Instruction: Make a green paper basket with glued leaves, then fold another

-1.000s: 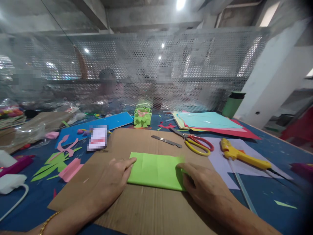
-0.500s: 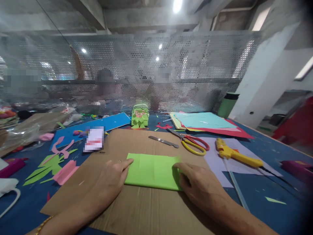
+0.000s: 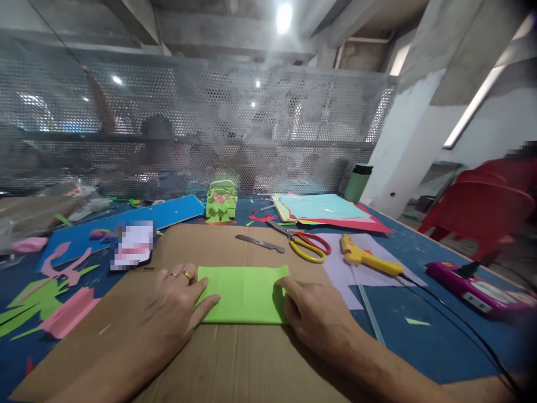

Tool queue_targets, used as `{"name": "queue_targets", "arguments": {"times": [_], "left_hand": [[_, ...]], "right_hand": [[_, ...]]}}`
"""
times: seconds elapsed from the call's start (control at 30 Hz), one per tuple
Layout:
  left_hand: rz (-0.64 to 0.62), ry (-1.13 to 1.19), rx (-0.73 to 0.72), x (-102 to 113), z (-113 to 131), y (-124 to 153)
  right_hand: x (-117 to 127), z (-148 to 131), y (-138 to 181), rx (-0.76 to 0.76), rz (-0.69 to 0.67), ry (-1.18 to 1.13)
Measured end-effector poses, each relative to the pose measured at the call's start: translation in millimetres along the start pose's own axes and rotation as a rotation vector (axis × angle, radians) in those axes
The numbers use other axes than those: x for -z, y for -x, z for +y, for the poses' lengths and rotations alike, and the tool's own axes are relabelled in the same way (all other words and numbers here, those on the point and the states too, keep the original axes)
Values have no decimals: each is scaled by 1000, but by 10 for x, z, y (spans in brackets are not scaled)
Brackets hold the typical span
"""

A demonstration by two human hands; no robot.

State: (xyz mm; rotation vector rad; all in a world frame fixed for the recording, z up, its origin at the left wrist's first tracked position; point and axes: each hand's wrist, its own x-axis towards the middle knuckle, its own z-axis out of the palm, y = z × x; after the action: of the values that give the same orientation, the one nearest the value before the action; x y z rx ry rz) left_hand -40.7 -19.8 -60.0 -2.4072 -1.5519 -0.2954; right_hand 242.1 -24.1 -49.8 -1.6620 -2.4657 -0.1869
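A folded sheet of bright green paper (image 3: 243, 294) lies flat on a brown cardboard sheet (image 3: 235, 358), faint crease lines across it. At its left end my left hand (image 3: 178, 294) grips it, thumb on top and index finger along the upper corner; rings show on the fingers. My right hand (image 3: 312, 308) holds the right end with curled fingers, the index fingertip pressing on the paper; the other fingertips are hidden. Just beyond the paper lie a metal blade (image 3: 260, 243) and scissors (image 3: 304, 243) with red and yellow handles.
A yellow glue gun (image 3: 369, 258) rests on lilac paper at right, near a purple power strip (image 3: 478, 288). Behind are coloured sheets (image 3: 323, 206), a green bottle (image 3: 358, 183) and a small green paper basket (image 3: 221, 204). Pink and green scraps (image 3: 71, 313) and a phone (image 3: 133, 246) lie left.
My view has turned a little to the right. My left thumb has come down onto the green paper's left part; the right hand keeps its place at the right end.
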Motion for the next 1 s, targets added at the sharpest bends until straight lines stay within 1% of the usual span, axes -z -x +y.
{"name": "queue_targets", "arguments": {"times": [0.17,0.4,0.47,0.57,0.63,0.73,0.8,0.9,0.93,1.0], "left_hand": [[37,-28,-33,-31,1,12],[227,-44,-97,-82,4,15],[258,-35,-113,-104,-12,8],[230,-23,-133,-108,-39,-16],[196,-23,-139,-90,-42,-35],[200,-25,-148,-49,-6,-56],[201,-14,-196,-26,33,-57],[125,11,-295,-1,75,-48],[90,20,-310,7,79,-47],[37,53,-292,26,82,-53]], "right_hand": [[-34,-5,38,6,36,72],[-61,7,69,70,52,41],[-55,15,60,89,87,38],[-54,33,24,175,183,37],[-69,47,-10,246,207,18],[-102,60,-52,292,174,15],[-110,58,-64,294,154,54],[-81,35,-59,314,139,126],[-64,25,-55,327,137,141],[-32,5,-52,350,146,145]]}}
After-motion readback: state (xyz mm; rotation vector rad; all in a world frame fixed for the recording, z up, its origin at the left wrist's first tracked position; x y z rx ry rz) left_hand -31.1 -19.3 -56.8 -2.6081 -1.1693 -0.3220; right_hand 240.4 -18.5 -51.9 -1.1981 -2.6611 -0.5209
